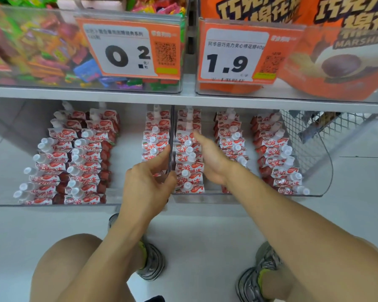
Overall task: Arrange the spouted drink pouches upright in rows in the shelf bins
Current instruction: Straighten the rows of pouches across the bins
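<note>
Both hands are in at the lower shelf, either side of the clear divider wall [172, 140] between the two bins. Left hand [147, 182] is loosely curled, index finger out and touching the near pouches of the left bin's right-hand row [155, 140]; whether anything is pinched, can't tell. Right hand [210, 158] is open, fingers extended, lying across the tops of the right bin's left row [189, 162], gripping nothing. Drink pouches are red and white with white caps, mostly standing in rows running front to back. Left bin [52, 203]: two tight rows at left [70, 155], then a bare strip of bin floor, then the single row against the divider. Right bin [323, 171]: three rows, narrow gaps between them, its outer wall curving down at the right. Just beside that wall is a wire mesh basket [301, 136]. Near me: bare knees, grey sneakers [151, 262] on pale floor [205, 236], open floor up to the bin fronts. Above, the white shelf edge [183, 98] overhangs the bins. On it sit a clear bin of mixed wrapped sweets [42, 51] with a 0.2 price tag [129, 49] and orange marshmallow bags [347, 62] behind a 1.9 tag [234, 55].
</note>
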A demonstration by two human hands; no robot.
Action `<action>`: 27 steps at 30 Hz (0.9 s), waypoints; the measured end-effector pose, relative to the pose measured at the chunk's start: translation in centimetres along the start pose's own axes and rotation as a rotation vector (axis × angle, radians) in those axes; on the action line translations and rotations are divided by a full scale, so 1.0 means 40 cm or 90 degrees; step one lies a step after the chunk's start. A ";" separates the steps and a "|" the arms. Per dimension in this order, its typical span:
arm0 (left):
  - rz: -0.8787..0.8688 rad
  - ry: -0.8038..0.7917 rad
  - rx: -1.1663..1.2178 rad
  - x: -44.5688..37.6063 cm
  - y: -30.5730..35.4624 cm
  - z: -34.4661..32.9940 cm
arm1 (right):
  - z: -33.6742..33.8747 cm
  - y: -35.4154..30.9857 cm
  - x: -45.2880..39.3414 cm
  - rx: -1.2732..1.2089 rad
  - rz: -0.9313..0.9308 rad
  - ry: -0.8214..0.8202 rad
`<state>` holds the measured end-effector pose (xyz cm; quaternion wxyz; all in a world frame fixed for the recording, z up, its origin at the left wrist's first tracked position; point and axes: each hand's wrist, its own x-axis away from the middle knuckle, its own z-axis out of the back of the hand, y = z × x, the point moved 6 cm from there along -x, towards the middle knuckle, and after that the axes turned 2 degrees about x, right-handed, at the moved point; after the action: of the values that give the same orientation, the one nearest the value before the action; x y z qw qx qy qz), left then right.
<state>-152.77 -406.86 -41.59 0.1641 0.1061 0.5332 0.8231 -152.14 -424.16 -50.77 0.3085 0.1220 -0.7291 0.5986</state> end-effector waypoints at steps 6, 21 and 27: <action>0.007 0.005 0.022 0.008 0.000 -0.001 | -0.010 0.035 0.068 0.017 -0.016 -0.051; 0.005 0.022 0.013 0.009 0.000 -0.002 | -0.024 0.017 0.083 0.071 -0.041 0.035; 0.013 0.010 0.031 0.010 0.004 0.000 | 0.008 -0.043 0.080 0.128 -0.038 0.050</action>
<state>-153.16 -406.77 -41.46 0.1490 0.1089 0.5532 0.8123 -153.80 -424.27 -47.53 0.3405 0.1503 -0.6488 0.6637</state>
